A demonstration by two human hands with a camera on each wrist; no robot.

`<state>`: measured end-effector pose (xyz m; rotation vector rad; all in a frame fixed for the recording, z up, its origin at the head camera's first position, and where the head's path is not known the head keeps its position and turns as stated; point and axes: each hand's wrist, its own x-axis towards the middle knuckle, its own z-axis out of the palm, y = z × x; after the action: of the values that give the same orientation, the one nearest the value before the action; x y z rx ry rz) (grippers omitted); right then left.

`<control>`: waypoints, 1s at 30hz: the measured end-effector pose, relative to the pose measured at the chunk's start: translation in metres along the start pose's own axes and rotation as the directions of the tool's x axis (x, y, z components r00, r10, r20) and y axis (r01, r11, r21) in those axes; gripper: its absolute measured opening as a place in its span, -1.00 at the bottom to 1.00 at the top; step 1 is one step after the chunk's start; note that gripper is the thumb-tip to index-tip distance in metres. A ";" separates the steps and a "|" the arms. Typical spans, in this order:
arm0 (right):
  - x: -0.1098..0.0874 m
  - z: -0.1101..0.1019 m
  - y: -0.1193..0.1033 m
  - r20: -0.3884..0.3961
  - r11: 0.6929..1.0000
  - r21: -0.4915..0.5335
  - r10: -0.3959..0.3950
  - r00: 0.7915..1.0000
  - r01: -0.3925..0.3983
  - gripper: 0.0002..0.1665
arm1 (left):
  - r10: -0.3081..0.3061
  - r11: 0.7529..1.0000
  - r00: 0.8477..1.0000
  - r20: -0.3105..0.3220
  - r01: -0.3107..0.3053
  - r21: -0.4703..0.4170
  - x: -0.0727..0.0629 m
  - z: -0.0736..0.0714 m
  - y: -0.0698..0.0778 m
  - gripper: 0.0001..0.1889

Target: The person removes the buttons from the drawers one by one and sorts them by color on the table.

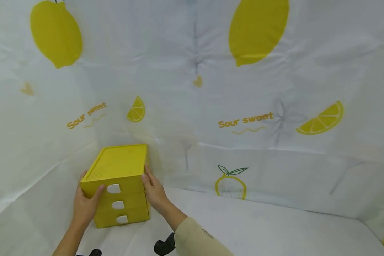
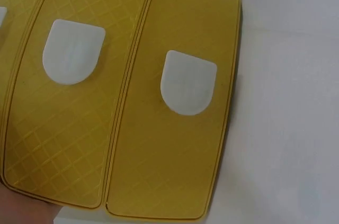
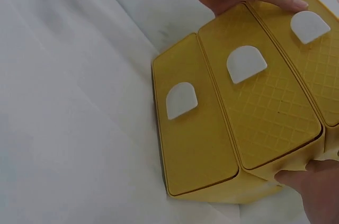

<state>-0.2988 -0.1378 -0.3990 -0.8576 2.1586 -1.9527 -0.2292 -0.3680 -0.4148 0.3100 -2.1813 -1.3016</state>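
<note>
A yellow drawer box [image 1: 115,161] with three stacked drawers stands in the back left corner. Each drawer front carries a white rounded tab [image 1: 117,205]. My left hand [image 1: 84,206] grips the box's left side near the top, its thumb lying on the top drawer's front beside the tab. On the opposite side, my right hand [image 1: 155,192] holds the upper right edge, thumb at the front corner and fingers along the side wall. The right wrist view shows the drawer fronts [image 3: 259,113] closely, with the right fingertips [image 3: 288,179] at the side. Most left fingers are hidden behind the box.
White cloth printed with lemons [image 1: 56,33] hangs as a wall [image 1: 179,106] close behind and left of the box. A white table surface [image 1: 259,227] stretches to the right. A black curved object [image 1: 164,245] sits by the right sleeve [image 1: 200,236].
</note>
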 end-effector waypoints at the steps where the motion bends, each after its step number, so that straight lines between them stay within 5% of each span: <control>1: -0.001 0.001 0.000 0.002 1.000 0.016 0.004 1.000 -0.004 -0.30 | -0.006 1.000 1.000 -0.005 0.006 0.005 -0.002 0.000 -0.001 -0.10; 16: -0.022 -0.009 0.001 -0.121 0.998 0.003 0.058 0.991 -0.058 -0.30 | -0.031 0.999 0.999 0.037 0.032 -0.008 -0.015 0.019 0.008 -0.10; 30: -0.050 -0.030 0.000 -0.228 0.999 0.031 0.019 0.973 -0.013 -0.34 | -0.037 0.997 0.999 0.035 0.039 -0.061 -0.036 0.047 0.029 -0.07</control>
<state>-0.2705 -0.0878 -0.4080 -0.6356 2.2404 -2.1655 -0.2244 -0.3026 -0.4198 0.3084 -2.1676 -1.4019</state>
